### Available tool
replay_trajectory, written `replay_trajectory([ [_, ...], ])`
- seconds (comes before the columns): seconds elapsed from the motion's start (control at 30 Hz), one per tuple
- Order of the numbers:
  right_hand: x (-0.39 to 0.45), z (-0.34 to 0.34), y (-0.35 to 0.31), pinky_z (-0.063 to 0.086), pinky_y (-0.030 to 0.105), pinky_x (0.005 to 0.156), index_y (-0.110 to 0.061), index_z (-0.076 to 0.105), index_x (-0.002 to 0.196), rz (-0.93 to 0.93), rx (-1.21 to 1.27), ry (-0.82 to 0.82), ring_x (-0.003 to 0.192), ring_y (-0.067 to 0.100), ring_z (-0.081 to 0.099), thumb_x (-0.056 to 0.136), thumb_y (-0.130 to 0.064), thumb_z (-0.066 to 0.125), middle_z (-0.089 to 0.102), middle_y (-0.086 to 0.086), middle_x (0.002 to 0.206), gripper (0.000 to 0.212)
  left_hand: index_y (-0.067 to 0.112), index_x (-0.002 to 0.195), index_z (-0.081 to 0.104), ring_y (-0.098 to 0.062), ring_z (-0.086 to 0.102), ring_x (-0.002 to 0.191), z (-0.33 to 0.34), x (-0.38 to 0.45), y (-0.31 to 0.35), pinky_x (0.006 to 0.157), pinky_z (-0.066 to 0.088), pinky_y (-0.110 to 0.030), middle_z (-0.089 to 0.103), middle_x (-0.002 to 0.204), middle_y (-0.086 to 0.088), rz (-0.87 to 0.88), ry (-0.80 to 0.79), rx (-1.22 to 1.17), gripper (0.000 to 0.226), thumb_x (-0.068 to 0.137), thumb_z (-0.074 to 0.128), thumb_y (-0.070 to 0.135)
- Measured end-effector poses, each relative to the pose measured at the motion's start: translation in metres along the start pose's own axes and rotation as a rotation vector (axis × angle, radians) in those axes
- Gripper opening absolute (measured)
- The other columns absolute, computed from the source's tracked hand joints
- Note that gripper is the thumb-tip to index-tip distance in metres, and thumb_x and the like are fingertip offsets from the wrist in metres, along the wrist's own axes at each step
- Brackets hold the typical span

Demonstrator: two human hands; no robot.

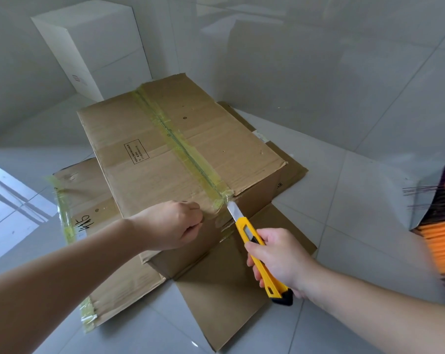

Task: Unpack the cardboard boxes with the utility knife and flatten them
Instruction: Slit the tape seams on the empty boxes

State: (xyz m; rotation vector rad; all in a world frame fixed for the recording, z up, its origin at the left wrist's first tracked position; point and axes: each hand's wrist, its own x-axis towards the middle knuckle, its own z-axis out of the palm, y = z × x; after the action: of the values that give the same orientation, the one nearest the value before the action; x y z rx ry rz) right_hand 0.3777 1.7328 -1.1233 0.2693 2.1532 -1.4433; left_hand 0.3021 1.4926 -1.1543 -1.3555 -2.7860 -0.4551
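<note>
A brown cardboard box (149, 139) stands on the floor, its top flaps sealed by a yellowish tape strip (183, 146) along the centre seam. My right hand (280, 256) grips a yellow utility knife (254, 241); its extended blade touches the tape at the box's near edge. My left hand (175, 226), fingers curled, presses against the box's near top edge to the left of the blade; what it pinches is unclear. The box sits on flattened cardboard (216, 297) spread on the tiles.
A tall white box (93, 47) stands against the tiled wall at the back left. At the right edge is a broom head with orange and purple bristles (443, 233). Glossy grey floor tiles surround the cardboard.
</note>
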Motion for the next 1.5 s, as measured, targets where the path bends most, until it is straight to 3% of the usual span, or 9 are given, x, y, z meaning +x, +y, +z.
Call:
replay_trajectory([
  [0.13, -0.008, -0.018, 0.024, 0.053, 0.031, 0.053, -0.01, 0.062, 0.092, -0.095, -0.168, -0.021, 0.057, 0.015, 0.06, 0.093, -0.013, 0.054, 0.068, 0.006, 0.08, 0.008, 0.02, 0.064, 0.041, -0.011, 0.038, 0.051, -0.003, -0.003, 0.002, 0.047, 0.041, -0.021, 0.036, 0.067, 0.011, -0.027, -0.011, -0.01, 0.029, 0.09, 0.04, 0.033],
  [0.23, 0.008, -0.045, 0.044, 0.051, 0.029, 0.08, -0.022, 0.056, 0.129, -0.376, -0.684, 0.048, 0.09, 0.015, 0.063, 0.094, -0.021, 0.056, 0.067, -0.004, 0.104, 0.035, 0.026, 0.063, 0.035, -0.011, 0.037, 0.048, -0.005, -0.013, 0.002, 0.042, 0.031, -0.018, 0.036, 0.064, 0.013, -0.093, -0.029, 0.084, 0.033, 0.083, 0.044, 0.051],
  [0.3, 0.021, -0.055, 0.047, 0.049, 0.033, 0.068, -0.023, 0.049, 0.136, -0.614, -0.986, 0.071, 0.084, 0.022, 0.06, 0.095, -0.023, 0.048, 0.06, -0.001, 0.097, 0.041, 0.026, 0.062, 0.035, -0.014, 0.041, 0.049, -0.006, -0.023, 0.002, 0.042, 0.026, -0.016, 0.038, 0.062, 0.012, -0.141, -0.052, 0.143, 0.035, 0.077, 0.043, 0.057],
  [0.4, 0.035, -0.054, 0.043, 0.045, 0.029, 0.043, -0.017, 0.052, 0.126, -0.894, -1.223, 0.048, 0.061, 0.02, 0.056, 0.089, -0.031, 0.042, 0.054, 0.001, 0.08, 0.041, 0.024, 0.063, 0.042, -0.016, 0.048, 0.056, -0.014, -0.035, 0.004, 0.046, 0.036, -0.022, 0.044, 0.064, 0.01, -0.193, -0.104, 0.134, 0.034, 0.074, 0.041, 0.056],
  [0.6, 0.05, -0.019, 0.035, 0.052, 0.035, 0.05, -0.007, 0.05, 0.124, -1.123, -1.33, 0.039, 0.068, 0.023, 0.057, 0.087, -0.035, 0.038, 0.057, 0.006, 0.085, 0.049, 0.014, 0.059, 0.042, -0.015, 0.04, 0.056, -0.039, -0.061, -0.006, 0.054, 0.042, -0.033, 0.044, 0.057, 0.003, -0.403, 0.004, -0.222, 0.029, 0.08, 0.035, 0.032],
  [0.8, 0.062, 0.001, 0.02, 0.054, 0.038, 0.053, -0.004, 0.06, 0.12, -1.112, -1.251, 0.04, 0.07, 0.025, 0.056, 0.077, -0.026, 0.074, 0.058, 0.006, 0.086, 0.05, 0.019, 0.06, 0.045, -0.012, 0.042, 0.055, -0.042, -0.068, -0.003, 0.051, 0.039, -0.026, 0.045, 0.057, 0.007, -0.414, -0.076, -0.054, 0.027, 0.076, 0.039, 0.039],
  [0.97, 0.065, -0.006, 0.019, 0.054, 0.035, 0.055, -0.005, 0.058, 0.121, -1.116, -1.22, 0.029, 0.073, 0.025, 0.056, 0.08, -0.028, 0.065, 0.057, 0.006, 0.089, 0.048, 0.021, 0.064, 0.043, -0.018, 0.042, 0.056, -0.031, -0.059, 0.011, 0.048, 0.032, -0.022, 0.046, 0.064, 0.007, -0.326, -0.212, 0.207, 0.03, 0.073, 0.047, 0.05],
  [1.27, 0.054, -0.005, 0.025, 0.036, 0.025, 0.04, -0.008, 0.061, 0.111, -0.975, -1.171, 0.017, 0.053, 0.024, 0.059, 0.082, -0.035, 0.057, 0.054, 0.004, 0.081, 0.04, 0.016, 0.056, 0.04, -0.024, 0.039, 0.046, -0.018, -0.055, 0.01, 0.042, 0.033, -0.024, 0.042, 0.054, 0.003, -0.205, -0.137, 0.125, 0.028, 0.074, 0.038, 0.037],
  [1.5, 0.058, -0.013, 0.013, 0.034, 0.032, 0.062, -0.011, 0.047, 0.131, -0.826, -1.171, 0.062, 0.089, 0.033, 0.06, 0.098, -0.039, 0.046, 0.052, 0.007, 0.107, 0.044, 0.018, 0.054, 0.038, -0.024, 0.039, 0.044, -0.016, -0.049, 0.014, 0.041, 0.034, -0.023, 0.043, 0.052, 0.004, -0.21, -0.152, 0.17, 0.022, 0.07, 0.041, 0.033],
])
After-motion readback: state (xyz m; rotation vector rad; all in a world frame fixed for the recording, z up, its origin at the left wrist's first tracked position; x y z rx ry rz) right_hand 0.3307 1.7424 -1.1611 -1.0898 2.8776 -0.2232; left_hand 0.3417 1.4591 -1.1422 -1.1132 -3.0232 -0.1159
